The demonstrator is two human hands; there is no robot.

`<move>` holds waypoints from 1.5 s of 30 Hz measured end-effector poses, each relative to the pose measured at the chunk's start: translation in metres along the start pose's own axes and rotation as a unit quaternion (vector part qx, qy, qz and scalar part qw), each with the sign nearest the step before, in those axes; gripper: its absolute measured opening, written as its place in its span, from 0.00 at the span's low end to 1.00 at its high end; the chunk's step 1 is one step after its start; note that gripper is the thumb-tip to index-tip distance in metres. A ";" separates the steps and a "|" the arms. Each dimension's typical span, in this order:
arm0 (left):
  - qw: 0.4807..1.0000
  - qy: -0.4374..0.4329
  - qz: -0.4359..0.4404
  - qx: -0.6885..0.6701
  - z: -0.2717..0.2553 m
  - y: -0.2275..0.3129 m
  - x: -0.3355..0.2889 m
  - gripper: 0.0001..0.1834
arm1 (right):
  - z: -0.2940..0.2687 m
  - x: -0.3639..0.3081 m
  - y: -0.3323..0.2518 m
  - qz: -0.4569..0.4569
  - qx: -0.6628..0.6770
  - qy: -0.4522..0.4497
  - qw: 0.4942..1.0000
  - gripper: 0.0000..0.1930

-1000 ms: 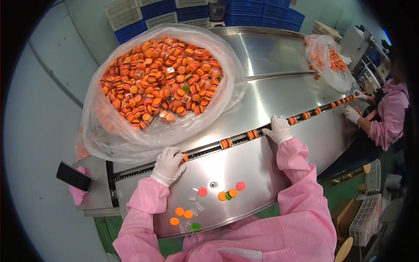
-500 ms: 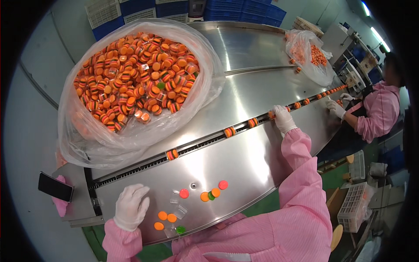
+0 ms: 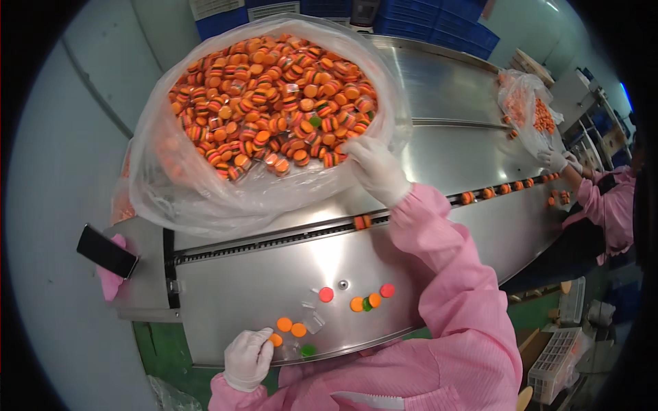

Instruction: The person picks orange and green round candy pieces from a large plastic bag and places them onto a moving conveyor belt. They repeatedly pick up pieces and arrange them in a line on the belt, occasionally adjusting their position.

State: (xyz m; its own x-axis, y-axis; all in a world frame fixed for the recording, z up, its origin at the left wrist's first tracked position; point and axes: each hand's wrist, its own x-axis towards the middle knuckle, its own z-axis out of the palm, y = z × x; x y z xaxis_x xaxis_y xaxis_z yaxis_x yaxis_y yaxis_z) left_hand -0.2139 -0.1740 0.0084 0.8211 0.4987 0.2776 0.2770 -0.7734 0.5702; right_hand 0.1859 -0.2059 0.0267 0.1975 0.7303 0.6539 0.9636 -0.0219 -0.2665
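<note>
Layered orange candies (image 3: pixel 267 96) fill a clear bag (image 3: pixel 205 205) on the steel worktop (image 3: pixel 233 294). The gloved right hand (image 3: pixel 373 168) reaches to its near right side, fingertips at the candies; whether its grip pinches one, I cannot tell. The left hand (image 3: pixel 248 357) touches an orange disc (image 3: pixel 275 340), its grip equally unclear. Between them, a conveyor track (image 3: pixel 274 241) carries more candies.

Candies (image 3: pixel 260 96) lie in a bag (image 3: pixel 274 198) behind the conveyor track (image 3: pixel 295 237).
</note>
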 end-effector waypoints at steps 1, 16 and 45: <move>1.000 0.010 -0.003 -0.001 0.003 -0.004 -0.005 0.09 | 0.022 0.012 0.004 0.003 0.002 0.000 1.000 0.14; 0.974 0.214 -0.059 0.051 0.018 -0.027 -0.044 0.08 | 0.135 0.047 0.025 0.134 -0.205 -0.083 0.966 0.12; 0.760 0.476 -0.244 -0.369 -0.016 -0.053 -0.082 0.07 | -0.006 0.005 -0.029 0.325 0.492 -0.103 0.801 0.11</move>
State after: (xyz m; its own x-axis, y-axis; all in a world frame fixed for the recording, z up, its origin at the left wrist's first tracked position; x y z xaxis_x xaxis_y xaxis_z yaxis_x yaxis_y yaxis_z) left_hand -0.3042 -0.1681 -0.0319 -0.1194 0.9847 0.1271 -0.2120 -0.1504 0.9656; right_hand 0.1597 -0.2059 0.0415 0.4682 0.8824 0.0462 0.0401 0.0310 -0.9987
